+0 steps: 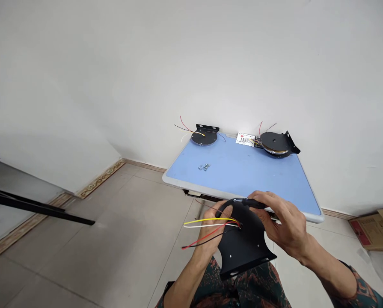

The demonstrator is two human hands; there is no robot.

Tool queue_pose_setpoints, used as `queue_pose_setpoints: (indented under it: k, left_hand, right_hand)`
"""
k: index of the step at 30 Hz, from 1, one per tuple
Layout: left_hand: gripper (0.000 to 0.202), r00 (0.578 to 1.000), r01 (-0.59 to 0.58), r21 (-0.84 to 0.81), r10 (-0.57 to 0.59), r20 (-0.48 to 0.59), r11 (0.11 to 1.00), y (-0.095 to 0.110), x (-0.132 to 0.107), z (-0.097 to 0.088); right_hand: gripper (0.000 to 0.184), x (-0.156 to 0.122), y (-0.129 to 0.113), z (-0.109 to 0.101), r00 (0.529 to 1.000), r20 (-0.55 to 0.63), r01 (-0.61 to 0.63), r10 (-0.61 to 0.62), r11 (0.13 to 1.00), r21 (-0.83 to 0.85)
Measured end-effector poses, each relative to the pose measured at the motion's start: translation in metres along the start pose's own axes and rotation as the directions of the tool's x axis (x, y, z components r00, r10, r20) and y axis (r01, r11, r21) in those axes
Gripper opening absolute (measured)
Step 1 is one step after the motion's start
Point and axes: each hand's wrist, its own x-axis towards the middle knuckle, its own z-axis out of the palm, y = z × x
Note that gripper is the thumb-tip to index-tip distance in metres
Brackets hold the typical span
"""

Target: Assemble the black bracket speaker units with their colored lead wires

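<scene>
In both hands I hold a black metal bracket [242, 250] with a curved outline and small holes. My left hand [214, 229] grips it from below, with yellow, white, red and black wires [207, 226] fanning out past the fingers. My right hand [283, 220] pinches a black sleeved cable [255, 203] near the bracket's upper edge. Beyond my hands, two round black units with brackets [204, 137] [274, 143] lie at the far end of a blue-topped table [178, 182]. Between them is a white card with small parts [245, 138]. A small cluster of screws [204, 167] rests on the blue top.
The table stands against a white wall, with a tiled floor [114, 239] below my hands. Long black rods [34, 204] jut in at the left. A cardboard box [371, 229] sits on the floor at the right.
</scene>
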Motion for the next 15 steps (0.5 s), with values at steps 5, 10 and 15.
queue_pose_setpoints:
  k: [5, 10, 15]
  left_hand:
    - [0.044, 0.995, -0.025, -0.026, 0.023, -0.094, 0.999, -0.012, 0.006, 0.0]
    - [0.043, 0.994, -0.068, -0.008, 0.067, -0.09, 0.998, -0.013, 0.011, -0.001]
    - [0.042, 0.985, -0.126, 0.023, 0.128, -0.118, 0.992, -0.007, 0.019, 0.001]
  right_hand:
    - [0.017, 0.021, 0.002, -0.02, 0.923, 0.382, 0.09, -0.045, 0.991, -0.1]
    - [0.038, 0.035, 0.008, -0.014, 0.932, 0.327, 0.264, -0.156, 0.911, -0.317]
    - [0.035, 0.044, 0.005, -0.003, 0.946, 0.324, 0.154, 0.002, 0.877, -0.456]
